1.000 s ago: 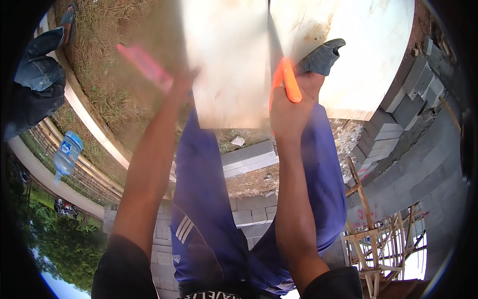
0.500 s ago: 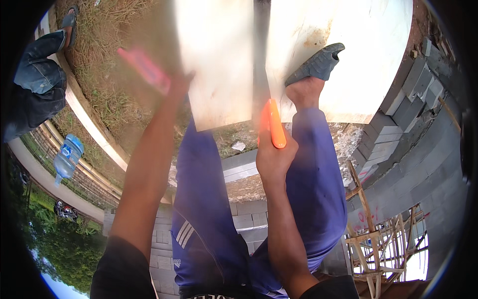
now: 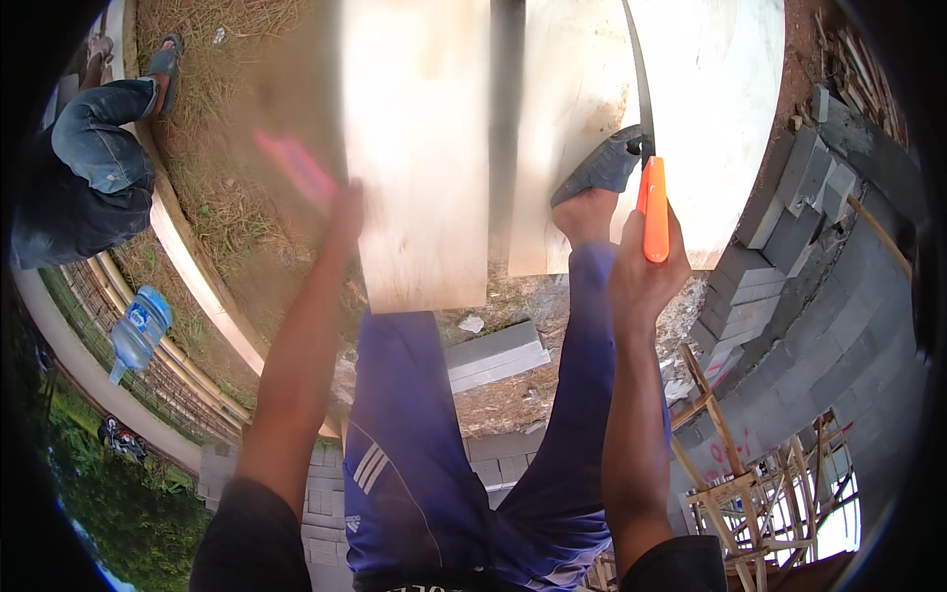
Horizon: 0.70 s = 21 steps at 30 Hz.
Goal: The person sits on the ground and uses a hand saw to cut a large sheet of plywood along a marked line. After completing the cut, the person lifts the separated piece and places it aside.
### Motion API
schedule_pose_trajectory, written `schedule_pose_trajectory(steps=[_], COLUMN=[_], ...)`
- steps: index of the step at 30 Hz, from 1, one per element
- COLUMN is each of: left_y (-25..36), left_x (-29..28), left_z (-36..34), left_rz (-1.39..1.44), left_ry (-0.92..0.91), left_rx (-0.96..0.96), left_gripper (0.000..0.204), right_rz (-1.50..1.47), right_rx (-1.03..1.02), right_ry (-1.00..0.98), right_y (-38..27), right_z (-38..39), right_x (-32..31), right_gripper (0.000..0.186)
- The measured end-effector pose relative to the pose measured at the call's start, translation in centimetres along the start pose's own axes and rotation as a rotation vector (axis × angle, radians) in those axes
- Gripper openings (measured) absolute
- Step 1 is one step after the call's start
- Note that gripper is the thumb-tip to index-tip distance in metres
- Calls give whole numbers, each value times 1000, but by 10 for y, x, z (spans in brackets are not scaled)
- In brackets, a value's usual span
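**Left hand at a long, pale, flat panel; right hand wrapped round an orange-handled saw with a thin grey blade**

At ten o'clock from the middle of the view, the left hand is by the panel's left edge, and a blurred, narrow pink object juts from it toward ten. I cannot tell how far its fingers are curled. The panel runs up toward twelve; it looks stiff, probably light but awkward in its length, so best taken by the long edges. A dark strip divides it from a wider pale flat panel at one o'clock, where a dark grey shoe rests. The saw is at two o'clock, blade pointing to twelve; whether it touches the shoe is unclear. It should be light, its handle rigid and smooth, its blade springy and likely sharp, so the handle is the place to hold. The right hand, near three, has its fingers folded round that handle. Beyond it sit stacked grey rectangular blocks.
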<state>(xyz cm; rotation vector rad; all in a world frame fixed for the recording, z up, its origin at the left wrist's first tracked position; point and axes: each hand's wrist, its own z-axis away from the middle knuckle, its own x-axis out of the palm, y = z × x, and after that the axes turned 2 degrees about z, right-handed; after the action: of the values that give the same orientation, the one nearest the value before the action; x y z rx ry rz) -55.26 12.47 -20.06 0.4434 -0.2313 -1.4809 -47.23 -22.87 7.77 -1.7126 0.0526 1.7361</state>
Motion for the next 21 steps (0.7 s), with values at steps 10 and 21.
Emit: schedule_pose_trajectory(steps=[10, 21], left_y=[74, 207], left_x=[-50, -77], left_z=[69, 256], left_rz=[-131, -266], left_ry=[269, 237], left_rx=[12, 51], left_gripper=[66, 72], right_rz=[739, -143], right_rx=[-349, 126], right_ry=[-300, -928], right_y=[111, -100], right_z=[-148, 57], right_x=[-2, -106], right_gripper=[69, 84])
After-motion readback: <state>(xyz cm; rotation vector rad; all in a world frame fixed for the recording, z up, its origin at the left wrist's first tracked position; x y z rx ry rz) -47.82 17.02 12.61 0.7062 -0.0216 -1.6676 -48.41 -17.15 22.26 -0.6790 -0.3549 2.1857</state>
